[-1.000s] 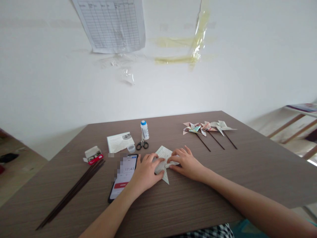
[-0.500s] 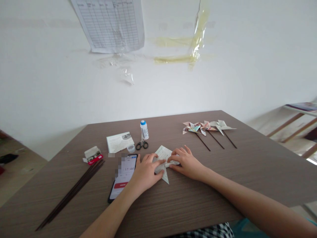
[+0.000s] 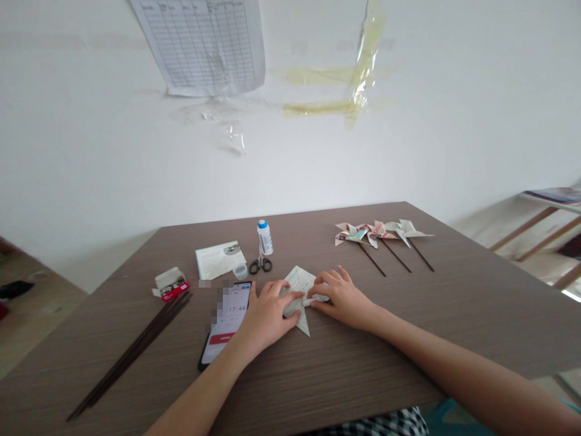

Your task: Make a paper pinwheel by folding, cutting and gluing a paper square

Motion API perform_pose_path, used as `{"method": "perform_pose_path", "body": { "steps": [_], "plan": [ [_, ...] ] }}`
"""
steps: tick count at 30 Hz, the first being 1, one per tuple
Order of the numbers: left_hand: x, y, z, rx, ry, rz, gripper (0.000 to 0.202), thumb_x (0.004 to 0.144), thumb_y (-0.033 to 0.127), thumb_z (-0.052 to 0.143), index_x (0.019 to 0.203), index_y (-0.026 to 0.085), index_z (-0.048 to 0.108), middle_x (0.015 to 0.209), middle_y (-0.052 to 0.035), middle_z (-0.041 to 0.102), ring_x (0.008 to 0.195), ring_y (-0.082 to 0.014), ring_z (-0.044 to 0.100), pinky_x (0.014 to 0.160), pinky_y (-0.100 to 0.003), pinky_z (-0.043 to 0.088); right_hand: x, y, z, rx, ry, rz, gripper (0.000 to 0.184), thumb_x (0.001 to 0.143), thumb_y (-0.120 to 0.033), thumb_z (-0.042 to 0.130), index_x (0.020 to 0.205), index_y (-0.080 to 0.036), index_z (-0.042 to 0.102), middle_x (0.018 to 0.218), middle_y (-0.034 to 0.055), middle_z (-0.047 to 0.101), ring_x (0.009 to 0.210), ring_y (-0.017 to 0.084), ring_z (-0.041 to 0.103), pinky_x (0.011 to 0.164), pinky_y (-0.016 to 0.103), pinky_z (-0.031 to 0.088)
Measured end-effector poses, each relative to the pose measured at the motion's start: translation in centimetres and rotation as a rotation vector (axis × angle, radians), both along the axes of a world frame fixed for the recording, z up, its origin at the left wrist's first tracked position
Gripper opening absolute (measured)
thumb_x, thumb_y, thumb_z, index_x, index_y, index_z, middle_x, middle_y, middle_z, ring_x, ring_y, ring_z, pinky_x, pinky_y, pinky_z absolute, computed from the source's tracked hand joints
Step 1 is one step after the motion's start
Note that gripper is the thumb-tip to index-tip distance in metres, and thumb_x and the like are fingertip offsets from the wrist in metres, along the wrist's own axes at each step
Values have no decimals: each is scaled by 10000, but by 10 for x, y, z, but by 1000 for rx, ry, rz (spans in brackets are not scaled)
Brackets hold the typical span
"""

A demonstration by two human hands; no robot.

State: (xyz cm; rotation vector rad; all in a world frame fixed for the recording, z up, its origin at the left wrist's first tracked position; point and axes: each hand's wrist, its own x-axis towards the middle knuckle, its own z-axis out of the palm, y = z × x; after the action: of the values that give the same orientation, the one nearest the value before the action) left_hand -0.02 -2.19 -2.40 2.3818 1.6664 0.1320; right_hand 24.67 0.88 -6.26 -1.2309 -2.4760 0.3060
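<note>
A pale printed paper pinwheel (image 3: 300, 281), its blades partly folded in, lies on the table between my two hands. My left hand (image 3: 271, 310) is closed on its left side, with thumb and index finger pressing near the centre. From the right, my right hand (image 3: 338, 298) pinches a folded blade by the middle. The fingers of both hands hide part of the paper. Beside my left wrist lies a phone (image 3: 227, 315) with 17:44 on its screen.
Three finished pinwheels (image 3: 376, 233) on dark sticks lie at the back right. A glue bottle (image 3: 265, 237), scissors (image 3: 260, 264), a clear cap (image 3: 240, 270) and a paper stack (image 3: 218, 260) stand back left. Left are a small red box (image 3: 171, 284) and thin dark sticks (image 3: 131, 354).
</note>
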Motion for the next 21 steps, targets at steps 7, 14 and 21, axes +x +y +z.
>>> {"method": "perform_pose_path", "body": {
  "steps": [7, 14, 21],
  "plan": [
    [-1, 0, -2, 15, -5, 0, 459, 1095, 308, 803, 1549, 366, 840, 1692, -141, 723, 1660, -461, 597, 1429, -926, 203, -2, 0, 1, -15, 8, -4, 223, 1140, -339, 802, 1334, -330, 911, 1344, 120, 827, 1355, 372, 766, 1381, 871, 350],
    [-1, 0, -4, 32, -33, 7, 455, 1071, 313, 828, 1521, 370, 855, 1648, -141, 751, 1626, -466, 630, 1421, -928, 234, -3, -1, 5, -35, 7, -7, 224, 1143, -330, 792, 1335, -319, 908, 1359, 128, 825, 1370, 370, 757, 1387, 873, 325],
    [-2, 3, -6, 51, -67, 22, 565, 1017, 290, 863, 1578, 342, 810, 1612, -151, 770, 1586, -479, 661, 1405, -917, 306, -3, -2, 7, -47, 12, -11, 228, 1125, -290, 804, 1323, -295, 917, 1358, 141, 829, 1370, 384, 763, 1388, 879, 318]
  ]
}}
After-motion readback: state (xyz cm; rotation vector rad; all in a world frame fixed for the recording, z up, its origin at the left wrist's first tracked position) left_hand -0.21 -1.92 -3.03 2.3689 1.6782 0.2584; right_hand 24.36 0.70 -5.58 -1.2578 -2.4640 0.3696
